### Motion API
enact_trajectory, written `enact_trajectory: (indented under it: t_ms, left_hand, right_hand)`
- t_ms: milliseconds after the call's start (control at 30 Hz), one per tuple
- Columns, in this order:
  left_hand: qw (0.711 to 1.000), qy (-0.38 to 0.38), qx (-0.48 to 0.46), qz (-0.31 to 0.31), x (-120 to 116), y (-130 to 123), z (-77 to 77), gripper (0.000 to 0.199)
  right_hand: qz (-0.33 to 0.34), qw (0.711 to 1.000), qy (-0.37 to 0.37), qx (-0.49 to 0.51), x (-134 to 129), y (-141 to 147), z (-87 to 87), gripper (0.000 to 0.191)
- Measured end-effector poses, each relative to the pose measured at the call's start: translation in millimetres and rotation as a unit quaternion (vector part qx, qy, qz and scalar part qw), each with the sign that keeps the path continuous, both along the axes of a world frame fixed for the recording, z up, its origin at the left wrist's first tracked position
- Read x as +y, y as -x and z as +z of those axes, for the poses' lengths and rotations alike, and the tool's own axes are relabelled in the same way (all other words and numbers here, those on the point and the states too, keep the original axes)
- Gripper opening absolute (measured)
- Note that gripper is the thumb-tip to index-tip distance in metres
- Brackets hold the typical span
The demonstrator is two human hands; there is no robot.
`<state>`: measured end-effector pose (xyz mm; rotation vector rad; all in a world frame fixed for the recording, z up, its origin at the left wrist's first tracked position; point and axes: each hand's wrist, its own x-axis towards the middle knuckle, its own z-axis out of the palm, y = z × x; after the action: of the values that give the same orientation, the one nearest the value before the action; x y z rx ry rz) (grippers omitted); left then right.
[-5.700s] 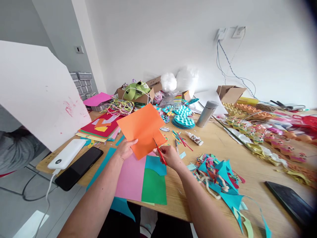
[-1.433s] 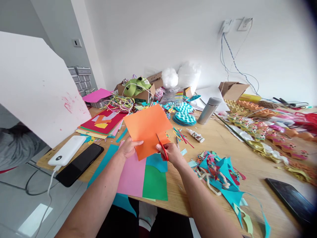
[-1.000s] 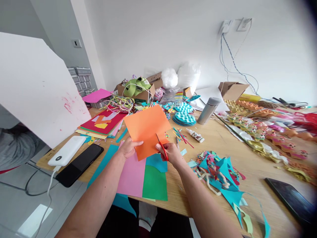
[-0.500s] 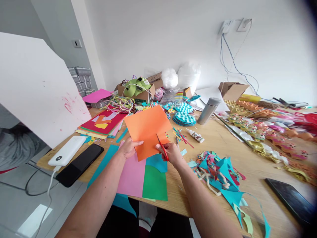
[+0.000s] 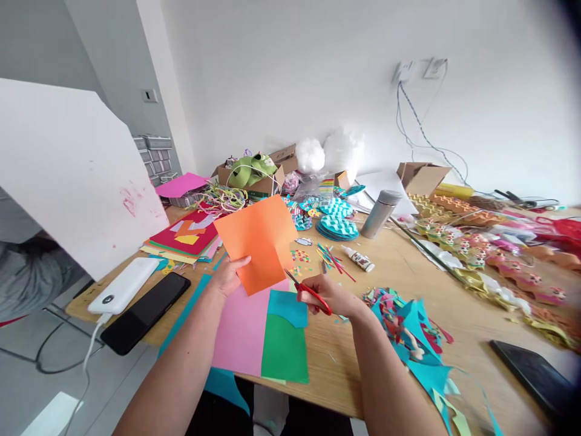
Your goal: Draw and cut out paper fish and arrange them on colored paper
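Note:
My left hand [image 5: 228, 277] pinches the lower left edge of an orange sheet of paper [image 5: 256, 242], held tilted above the table. My right hand [image 5: 327, 292] is closed round the handles of a pair of red scissors [image 5: 316, 298]. The scissors' dark blades point up and left, their tip close to the sheet's lower right edge; I cannot tell whether they touch. Below lie a pink sheet [image 5: 240, 333], a green piece [image 5: 285, 351] and blue paper [image 5: 285, 306], overlapping at the table's front edge.
A white power bank [image 5: 124, 284] and black phone [image 5: 145, 312] lie at left, near stacked coloured paper [image 5: 200, 227]. A glue bottle [image 5: 358, 258], grey flask [image 5: 381, 215] and teal discs [image 5: 336, 227] sit beyond. Paper scraps [image 5: 408, 333] and another phone [image 5: 526, 369] lie right.
The scissors have come away from the middle of the orange sheet, moving right and down with my right hand. The sheet has shifted slightly left and turned in my left hand.

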<state>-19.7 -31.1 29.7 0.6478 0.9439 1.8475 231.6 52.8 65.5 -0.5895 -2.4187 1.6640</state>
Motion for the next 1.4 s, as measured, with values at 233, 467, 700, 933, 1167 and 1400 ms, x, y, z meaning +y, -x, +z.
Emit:
enact_trajectory:
  t_ms: [233,467,700,933,1167,1400]
  left_hand:
    - [0.998,-0.022,-0.035,-0.048,-9.0,5.0,6.2,0.04]
    - [0.995,-0.025,-0.04,-0.089,-12.0,3.5,5.1,0.034]
    - [0.994,-0.015,0.008,-0.104,-10.9,1.2,4.7,0.04]
    - [0.997,0.005,0.026,-0.079,-9.5,0.1,5.0,0.039]
    - [0.995,0.033,0.017,-0.095,-9.5,-0.7,5.0,0.04]
    - [0.995,0.037,0.022,-0.089,-10.0,-2.1,5.6,0.039]
  right_hand:
    - [-0.173,0.97,-0.064,0.158,10.8,-7.1,5.3,0.054]
    - [-0.103,0.983,-0.101,0.112,6.6,0.9,0.9,0.056]
    - [-0.073,0.986,-0.111,0.1,1.7,0.1,6.4,0.062]
    - [-0.088,0.985,-0.109,0.096,6.8,1.2,-2.8,0.059]
    - [-0.116,0.985,-0.105,0.078,5.1,3.8,-4.9,0.056]
    - [-0.133,0.984,-0.092,0.075,5.9,3.3,-5.5,0.054]
